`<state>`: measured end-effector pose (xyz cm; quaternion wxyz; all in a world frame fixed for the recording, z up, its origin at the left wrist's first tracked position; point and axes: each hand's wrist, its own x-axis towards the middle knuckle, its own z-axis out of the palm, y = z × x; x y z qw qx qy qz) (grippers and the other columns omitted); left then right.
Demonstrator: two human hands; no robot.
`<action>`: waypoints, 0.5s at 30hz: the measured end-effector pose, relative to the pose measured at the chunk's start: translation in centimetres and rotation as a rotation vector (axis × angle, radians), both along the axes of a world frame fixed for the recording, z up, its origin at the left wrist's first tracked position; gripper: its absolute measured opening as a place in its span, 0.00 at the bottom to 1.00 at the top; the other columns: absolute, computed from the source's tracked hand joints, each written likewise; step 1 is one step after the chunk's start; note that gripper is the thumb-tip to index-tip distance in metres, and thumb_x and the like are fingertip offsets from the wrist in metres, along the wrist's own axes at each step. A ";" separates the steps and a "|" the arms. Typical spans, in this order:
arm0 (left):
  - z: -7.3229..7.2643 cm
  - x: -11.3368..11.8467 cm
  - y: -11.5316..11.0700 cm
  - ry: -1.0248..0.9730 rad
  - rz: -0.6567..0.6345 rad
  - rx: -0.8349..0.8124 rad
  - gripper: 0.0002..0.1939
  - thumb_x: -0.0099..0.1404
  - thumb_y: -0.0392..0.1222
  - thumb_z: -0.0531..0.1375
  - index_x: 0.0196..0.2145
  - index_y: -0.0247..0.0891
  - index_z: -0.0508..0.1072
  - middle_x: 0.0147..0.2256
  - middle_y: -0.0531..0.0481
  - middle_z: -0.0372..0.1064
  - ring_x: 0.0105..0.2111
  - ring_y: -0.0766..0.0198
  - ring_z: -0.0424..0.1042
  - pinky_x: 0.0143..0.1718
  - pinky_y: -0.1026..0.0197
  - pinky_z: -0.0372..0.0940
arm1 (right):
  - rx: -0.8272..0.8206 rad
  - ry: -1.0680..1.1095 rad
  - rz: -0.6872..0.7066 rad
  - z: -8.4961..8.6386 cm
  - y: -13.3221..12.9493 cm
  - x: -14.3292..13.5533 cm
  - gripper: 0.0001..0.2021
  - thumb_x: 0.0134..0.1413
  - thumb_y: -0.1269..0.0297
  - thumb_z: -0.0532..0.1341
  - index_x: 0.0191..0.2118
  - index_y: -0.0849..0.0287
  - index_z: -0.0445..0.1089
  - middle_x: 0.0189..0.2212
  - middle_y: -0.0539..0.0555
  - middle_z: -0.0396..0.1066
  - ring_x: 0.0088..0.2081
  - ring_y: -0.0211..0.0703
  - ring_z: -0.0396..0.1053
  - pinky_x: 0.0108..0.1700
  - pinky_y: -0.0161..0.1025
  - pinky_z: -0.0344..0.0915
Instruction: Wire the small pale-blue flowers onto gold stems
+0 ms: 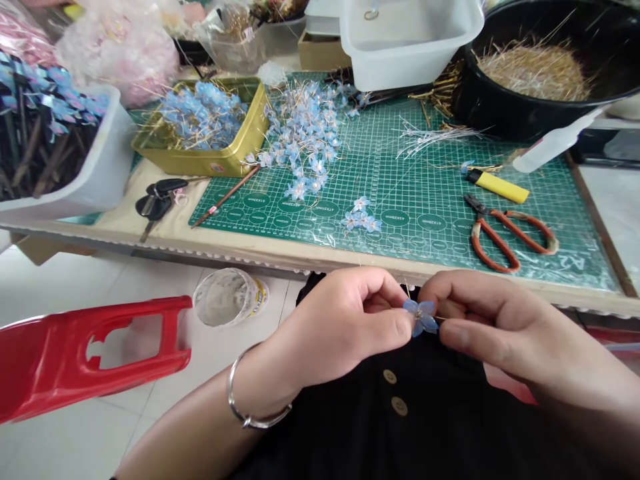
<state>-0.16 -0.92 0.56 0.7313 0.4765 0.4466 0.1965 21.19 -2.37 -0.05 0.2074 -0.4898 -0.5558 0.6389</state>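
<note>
A small blue flower (423,316) with several petals is held in front of the black shirt, just off the table's front edge. My left hand (357,317) pinches the flower's left petal between thumb and forefinger. On the flower's other side, my right hand (493,320) has its fingers closed on a thin gold wire that runs out from the flower. Another bit of wire sticks up above the petals. A little group of blue flowers (361,219) lies on the green cutting mat (390,177) beyond my hands.
Orange-handled pliers (493,233) and a yellow lighter (500,186) lie at the right. Further back are a black basin (465,110), a white tub (405,60), loose blue flowers (307,127) and a gold tin (210,160). Below left stand a clear bucket (225,298) and red stool (45,353).
</note>
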 end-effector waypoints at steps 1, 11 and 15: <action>0.1 -0.1 0.0 0.003 0.003 0.017 0.03 0.61 0.37 0.63 0.31 0.38 0.72 0.23 0.58 0.63 0.23 0.72 0.57 0.23 0.66 0.51 | 0.002 -0.019 0.011 0.1 -0.1 0.0 0.13 0.55 0.50 0.67 0.34 0.55 0.73 0.19 0.43 0.53 0.22 0.33 0.50 0.23 0.32 0.48; -0.5 0.4 0.4 -0.266 0.150 -0.200 0.05 0.55 0.39 0.66 0.29 0.36 0.75 0.25 0.57 0.65 0.24 0.71 0.54 0.27 0.62 0.47 | 0.056 0.044 -0.227 0.0 -0.3 -0.7 0.13 0.55 0.50 0.67 0.31 0.55 0.75 0.20 0.46 0.63 0.23 0.35 0.59 0.23 0.33 0.56; -0.7 0.4 0.2 -0.297 0.156 -0.216 0.04 0.56 0.38 0.65 0.31 0.36 0.76 0.26 0.56 0.67 0.26 0.71 0.56 0.28 0.63 0.48 | 0.279 -0.128 -0.184 0.6 -0.1 -0.9 0.09 0.58 0.55 0.64 0.30 0.52 0.75 0.21 0.46 0.68 0.23 0.37 0.63 0.26 0.34 0.60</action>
